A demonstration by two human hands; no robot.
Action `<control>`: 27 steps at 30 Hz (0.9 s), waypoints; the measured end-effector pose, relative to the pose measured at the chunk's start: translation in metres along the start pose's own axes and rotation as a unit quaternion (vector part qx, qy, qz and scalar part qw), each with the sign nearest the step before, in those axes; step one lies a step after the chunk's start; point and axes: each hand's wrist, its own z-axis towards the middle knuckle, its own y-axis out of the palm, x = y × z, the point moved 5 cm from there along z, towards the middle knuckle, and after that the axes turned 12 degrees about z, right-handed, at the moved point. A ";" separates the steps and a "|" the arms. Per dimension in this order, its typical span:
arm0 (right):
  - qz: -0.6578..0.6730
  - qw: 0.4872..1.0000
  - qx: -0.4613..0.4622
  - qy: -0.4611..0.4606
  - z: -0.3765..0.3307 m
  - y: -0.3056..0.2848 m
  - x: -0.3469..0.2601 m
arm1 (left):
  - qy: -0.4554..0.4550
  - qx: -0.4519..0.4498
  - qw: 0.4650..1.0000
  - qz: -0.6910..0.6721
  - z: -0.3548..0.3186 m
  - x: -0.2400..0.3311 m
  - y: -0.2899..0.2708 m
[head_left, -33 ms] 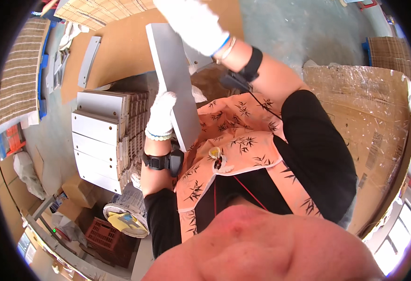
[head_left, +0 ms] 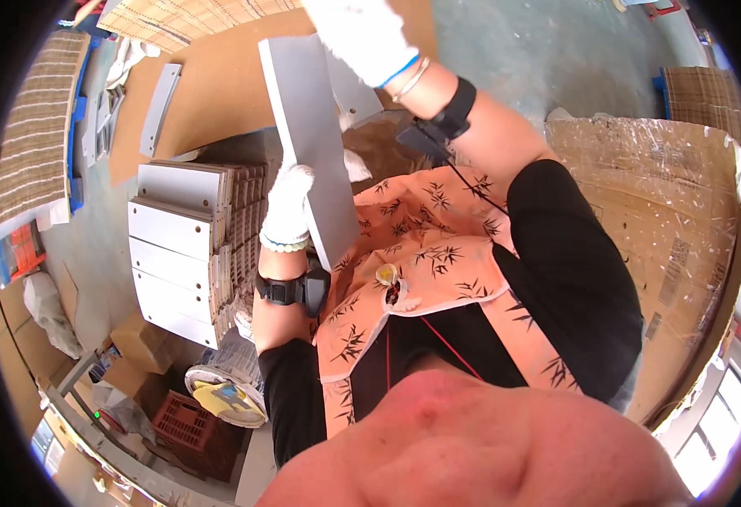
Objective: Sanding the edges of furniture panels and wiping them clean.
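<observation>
I hold a long grey flat panel (head_left: 303,110) in front of my chest, tilted on edge. My left hand (head_left: 286,207), in a white glove, grips the panel's near lower edge. My right hand (head_left: 362,34), also in a white glove, holds its far upper part. Both wrists wear black bands. Just left of my left hand stands a stack of similar grey panels (head_left: 176,245) with small holes in their faces.
A large brown board (head_left: 210,76) lies beyond the stack with a grey strip (head_left: 159,110) on it. Plastic-wrapped cardboard (head_left: 666,220) fills the right. Woven mats (head_left: 32,144) lie far left. A red crate (head_left: 180,418) and a bucket with yellow cloth (head_left: 227,393) sit lower left.
</observation>
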 end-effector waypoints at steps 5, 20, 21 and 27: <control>0.372 0.914 0.145 0.067 0.011 -0.019 0.002 | 0.077 0.005 0.987 -0.141 0.012 0.036 0.032; 0.152 0.961 -0.225 0.045 -0.063 0.052 -0.109 | 0.192 0.273 0.940 0.066 -0.015 0.049 -0.042; 0.160 0.962 -0.218 0.021 -0.065 0.053 -0.110 | 0.174 0.347 0.921 0.036 -0.018 0.049 -0.040; 0.325 0.838 -0.435 -0.052 -0.102 0.046 -0.154 | 0.307 0.351 0.880 -0.096 -0.048 0.101 -0.067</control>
